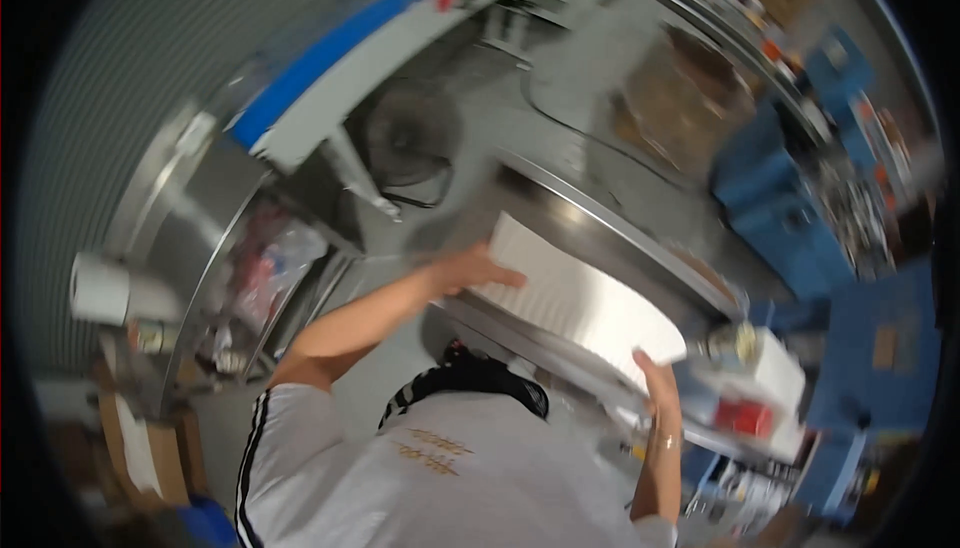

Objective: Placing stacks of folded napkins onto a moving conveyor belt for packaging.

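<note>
Item: my left hand (478, 270) at 11 o'clock and right hand (660, 376) at 4 o'clock, arms outstretched, each clamped on paper stack (580, 303) edges.

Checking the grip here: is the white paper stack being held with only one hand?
No, the left hand grips one end of the white paper stack and the right hand grips the other.

A stack of paper sheets (580, 298) lay on the counter (640, 238) at the centre of the frame. The left hand (475, 270) rested on the stack's left end, the right hand (660, 378) at its lower right corner. A fan (410, 138) stood on the floor above and left of the stack. A paper roll (100, 288) sat at the far left, machines (790, 208) at the right.
</note>
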{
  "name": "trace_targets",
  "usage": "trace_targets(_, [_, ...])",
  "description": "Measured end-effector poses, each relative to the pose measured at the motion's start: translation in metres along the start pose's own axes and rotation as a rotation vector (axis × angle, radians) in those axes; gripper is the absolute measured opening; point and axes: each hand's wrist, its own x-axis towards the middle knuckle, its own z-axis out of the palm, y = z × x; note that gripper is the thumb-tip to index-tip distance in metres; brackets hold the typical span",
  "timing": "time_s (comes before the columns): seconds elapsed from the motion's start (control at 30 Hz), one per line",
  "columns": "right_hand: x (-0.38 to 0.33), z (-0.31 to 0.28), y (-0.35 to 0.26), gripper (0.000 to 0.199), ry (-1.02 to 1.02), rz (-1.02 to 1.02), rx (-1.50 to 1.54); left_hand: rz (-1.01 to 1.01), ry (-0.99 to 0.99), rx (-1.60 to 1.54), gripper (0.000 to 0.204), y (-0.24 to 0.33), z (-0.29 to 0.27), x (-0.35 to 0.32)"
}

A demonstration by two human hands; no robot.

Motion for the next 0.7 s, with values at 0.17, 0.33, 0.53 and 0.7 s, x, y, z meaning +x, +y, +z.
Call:
trace_targets(0.17, [-0.002,0.000,0.014,0.072,0.063,-0.148,0.251,0.291,0.188,0.113,0.090,-0.011,0.002,0.006])
trace_targets(0.33, [0.012,0.029,-0.044,0.078,-0.015,-0.323,0.215,0.341,0.204,-0.060,0.095,0.016,-0.024,-0.036])
trace_targets(0.53, [0.037,0.128,-0.147,0.087,-0.189,-0.481,0.096,0.423,0.431,-0.127,0.098,0.041,-0.105,-0.105])
trace_targets(0.7, [0.062,0.284,-0.195,0.085,-0.440,-0.446,0.006,0.503,0.728,-0.082,0.078,0.015,-0.199,-0.215])
